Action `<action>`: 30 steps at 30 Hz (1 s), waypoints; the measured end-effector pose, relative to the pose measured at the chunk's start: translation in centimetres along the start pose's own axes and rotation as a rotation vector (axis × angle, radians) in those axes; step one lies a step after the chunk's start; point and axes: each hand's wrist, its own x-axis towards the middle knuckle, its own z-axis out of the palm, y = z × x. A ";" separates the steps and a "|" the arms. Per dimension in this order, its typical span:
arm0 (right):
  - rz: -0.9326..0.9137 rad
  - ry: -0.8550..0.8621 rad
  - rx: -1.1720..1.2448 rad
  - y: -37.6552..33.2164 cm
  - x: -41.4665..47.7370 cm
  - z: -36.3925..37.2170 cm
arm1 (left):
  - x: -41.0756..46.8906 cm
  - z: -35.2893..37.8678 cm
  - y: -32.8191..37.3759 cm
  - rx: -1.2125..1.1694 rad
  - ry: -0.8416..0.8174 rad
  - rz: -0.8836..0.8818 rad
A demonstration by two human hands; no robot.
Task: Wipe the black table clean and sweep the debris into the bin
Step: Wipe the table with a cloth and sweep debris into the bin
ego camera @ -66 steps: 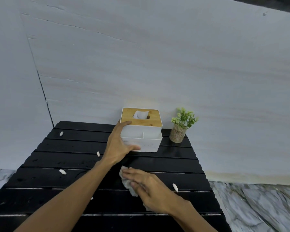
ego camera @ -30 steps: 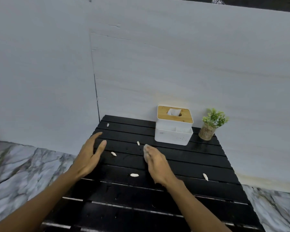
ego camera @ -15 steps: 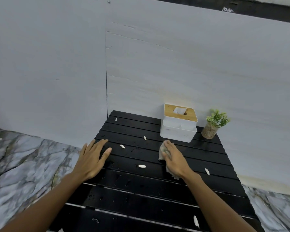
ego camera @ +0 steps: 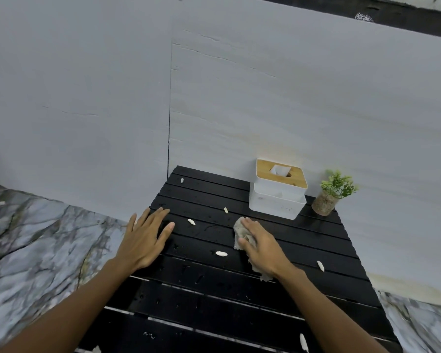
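A black slatted table (ego camera: 303,289) stands against a pale wall, wet in patches. Several small white debris bits lie on it, such as one (ego camera: 221,254) between my hands and one (ego camera: 320,265) to the right. My right hand (ego camera: 262,247) presses a crumpled grey-white tissue (ego camera: 240,229) flat on the table's middle. My left hand (ego camera: 144,238) rests palm down, fingers spread, on the table's left edge and holds nothing. No bin is in view.
A white tissue box with a wooden lid (ego camera: 278,188) stands at the back of the table by the wall. A small potted green plant (ego camera: 332,193) stands to its right. Marble-patterned floor (ego camera: 36,250) lies on both sides.
The camera has swung and pulled back. My left hand left the tissue box and came to rest on the table's left edge. My right hand has kept sliding the tissue over the slats.
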 end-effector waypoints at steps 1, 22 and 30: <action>-0.006 0.052 -0.025 0.2 0.3 0.7 | 0.2 0.0 0.0 0.007 -0.001 0.002; 0.013 0.204 0.395 -3.7 7.5 0.1 | 1.5 0.9 -0.3 0.055 -0.025 0.035; -0.062 0.146 -0.039 -4.0 11.5 3.4 | 1.8 0.8 -0.3 0.037 -0.025 0.036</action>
